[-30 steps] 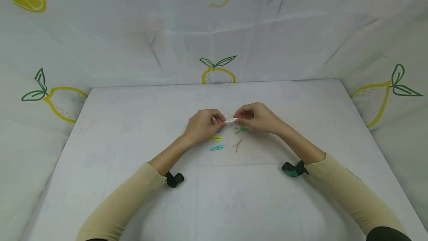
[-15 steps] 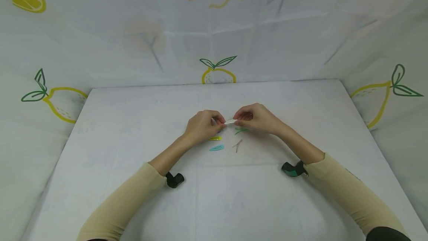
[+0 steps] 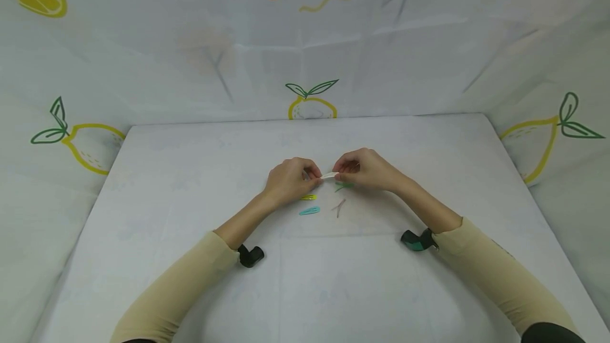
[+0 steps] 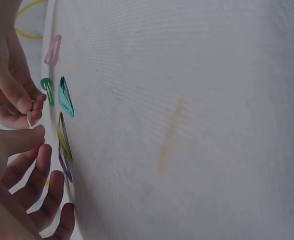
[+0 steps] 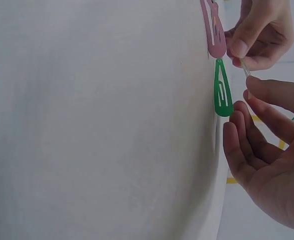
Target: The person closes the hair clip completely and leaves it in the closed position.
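Between the two hands is a small white snap hair clip (image 3: 329,175), held just above the table. My left hand (image 3: 292,178) pinches its left end between thumb and forefinger. The right end is pinched by my right hand (image 3: 367,169), its other fingers loosely bent in the right wrist view. Under and near the hands lie a yellow hair clip (image 3: 308,197), a turquoise hair clip (image 3: 310,210), a pink hair clip (image 3: 339,208) and a green hair clip (image 3: 344,186). A blue hair clip (image 4: 65,165) shows in the left wrist view; my left hand hides it in the head view.
The white-covered table (image 3: 362,285) reaches to a pale curtain (image 3: 181,57) with lemon prints behind and at both sides. Black wrist-worn devices stick out at the left cuff (image 3: 250,256) and the right cuff (image 3: 419,240), close over the table.
Both hands, with the white hair clip between them, have sunk slightly toward the near side. The clips on the table stay where they were.
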`<state>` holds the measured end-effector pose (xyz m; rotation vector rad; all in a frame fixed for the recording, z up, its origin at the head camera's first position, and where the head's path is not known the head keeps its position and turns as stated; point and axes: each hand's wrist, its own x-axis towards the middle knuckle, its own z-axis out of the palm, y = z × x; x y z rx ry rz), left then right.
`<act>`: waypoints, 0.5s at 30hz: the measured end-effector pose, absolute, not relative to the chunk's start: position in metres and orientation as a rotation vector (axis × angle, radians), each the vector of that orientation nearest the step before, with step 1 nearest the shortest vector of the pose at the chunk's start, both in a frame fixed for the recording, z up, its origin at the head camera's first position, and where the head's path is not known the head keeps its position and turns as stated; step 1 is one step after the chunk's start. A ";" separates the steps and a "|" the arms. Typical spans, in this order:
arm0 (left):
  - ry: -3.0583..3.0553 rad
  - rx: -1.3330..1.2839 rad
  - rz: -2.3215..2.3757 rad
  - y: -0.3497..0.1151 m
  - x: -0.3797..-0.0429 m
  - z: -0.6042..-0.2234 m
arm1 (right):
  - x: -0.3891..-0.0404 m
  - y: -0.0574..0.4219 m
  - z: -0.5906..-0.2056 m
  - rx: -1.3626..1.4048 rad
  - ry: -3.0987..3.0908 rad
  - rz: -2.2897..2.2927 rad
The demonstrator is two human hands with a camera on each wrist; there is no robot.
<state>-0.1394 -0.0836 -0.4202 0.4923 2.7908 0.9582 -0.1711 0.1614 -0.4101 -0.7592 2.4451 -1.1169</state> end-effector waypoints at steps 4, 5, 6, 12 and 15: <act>2.789 0.490 0.948 -0.082 -0.139 -0.420 | -0.172 0.162 -0.411 -0.765 2.435 -1.109; 2.788 0.488 0.943 -0.082 -0.139 -0.419 | -0.172 0.162 -0.410 -0.764 2.432 -1.108; 2.789 0.485 0.938 -0.082 -0.139 -0.419 | -0.172 0.161 -0.410 -0.763 2.430 -1.103; 2.787 0.479 0.908 -0.080 -0.140 -0.419 | -0.173 0.161 -0.410 -0.766 2.427 -1.076; 2.796 0.484 0.895 -0.079 -0.140 -0.418 | -0.175 0.162 -0.411 -0.774 2.430 -1.064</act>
